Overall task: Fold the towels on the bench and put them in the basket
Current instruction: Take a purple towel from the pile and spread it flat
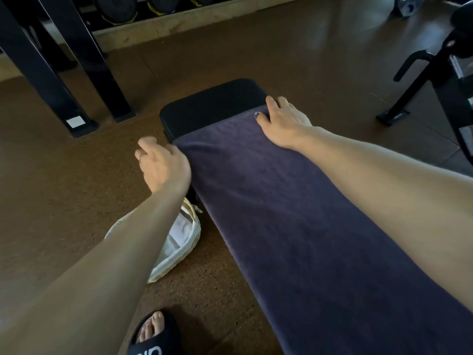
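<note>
While one towel [294, 213] covers the bench [210, 106], both hands' fingers (two hands [163, 165] [284, 124]) pinch its corners.

Matt terry towel [294, 213] on smooth padded bench [212, 106]; woven basket [186, 242], speckled floor [64, 201].

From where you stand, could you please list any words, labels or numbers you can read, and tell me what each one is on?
Black slipper: white letters at the bottom edge, cut off by the frame, not readable.
White label on the foot of the black rack: looks blank or too blurred to read.
Purple towel, bench, basket: no text visible.
</note>
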### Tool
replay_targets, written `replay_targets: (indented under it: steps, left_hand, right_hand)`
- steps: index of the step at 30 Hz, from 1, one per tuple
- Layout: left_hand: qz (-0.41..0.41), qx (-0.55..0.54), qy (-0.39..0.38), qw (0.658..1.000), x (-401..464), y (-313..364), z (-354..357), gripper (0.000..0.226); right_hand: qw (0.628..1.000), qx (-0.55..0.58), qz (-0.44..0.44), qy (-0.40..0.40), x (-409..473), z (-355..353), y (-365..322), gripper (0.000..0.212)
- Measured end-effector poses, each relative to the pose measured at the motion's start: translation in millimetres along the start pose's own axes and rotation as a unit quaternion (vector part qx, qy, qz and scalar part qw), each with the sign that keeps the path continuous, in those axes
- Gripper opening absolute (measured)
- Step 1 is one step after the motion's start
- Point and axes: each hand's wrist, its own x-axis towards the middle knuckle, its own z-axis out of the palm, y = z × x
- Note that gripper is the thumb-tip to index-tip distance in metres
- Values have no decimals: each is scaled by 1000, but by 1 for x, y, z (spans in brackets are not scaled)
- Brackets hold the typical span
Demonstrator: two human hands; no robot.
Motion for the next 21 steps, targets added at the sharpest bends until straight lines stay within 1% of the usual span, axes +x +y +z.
replay_targets:
  steps: [1, 2, 3, 4, 5, 6, 7, 8, 10, 13, 14, 15, 17, 18, 19, 21]
  left_hand:
    - [95, 19, 33, 995, -13, 6, 0, 39]
    - [203, 50, 40, 977, -27, 12, 0, 42]
    - [295, 99, 11, 950, -41, 18, 2, 46]
    - [353, 150, -40, 923, -52, 23, 6, 50]
    - [368, 205, -97, 902, -60, 26, 12, 54]
    - [354, 258, -146, 887, -63, 26, 19, 59]
    - [334, 296, -173, 878, -64, 23, 25, 63]
    - [321, 323, -182, 872, -63, 19, 30, 67]
    - [320, 344, -175, 865, -60, 15, 34, 70]
    - [321, 352, -178, 861, -59, 15, 34, 71]
    - [323, 355, -179, 859, -59, 15, 34, 71]
    - [325, 357, -180, 857, -59, 15, 34, 71]
    - [326, 366, -182, 852, -58, 14, 35, 72]
    - [326, 370, -182, 851, -58, 14, 35, 72]
    - [326, 372, -182, 850, -58, 14, 36, 72]
    - [317, 374, -180, 852, -58, 15, 36, 72]
  right_hand:
    - [1000, -1, 2, -6, 0, -1, 0, 67]
    - [1000, 1, 3, -11, 0, -2, 1, 68]
    - [1000, 5, 4, -13, 1, -3, 1, 69]
    - [1000, 13, 5, -11, 2, -4, 1, 69]
    - [1000, 22, 7, -5, 3, -5, 1, 69]
    - [999, 34, 8, 2, 4, -5, 3, 70]
    - [999, 47, 7, 9, 6, -5, 5, 70]
    - [998, 55, 8, 15, 6, -5, 8, 71]
    - [999, 42, 11, 13, 6, -2, 12, 74]
    - [999, 4, 25, -22, 4, 1, 9, 79]
    - [999, -12, 31, -23, 2, -1, 7, 79]
    - [999, -30, 29, -3, -2, -4, 4, 77]
    - [996, -35, -2, 79, -18, -10, -4, 71]
    - [994, -15, -29, 101, -30, -10, -10, 67]
    - [993, 7, -69, 95, -46, -8, -16, 63]
    - [988, 18, -150, 45, -77, 7, -23, 58]
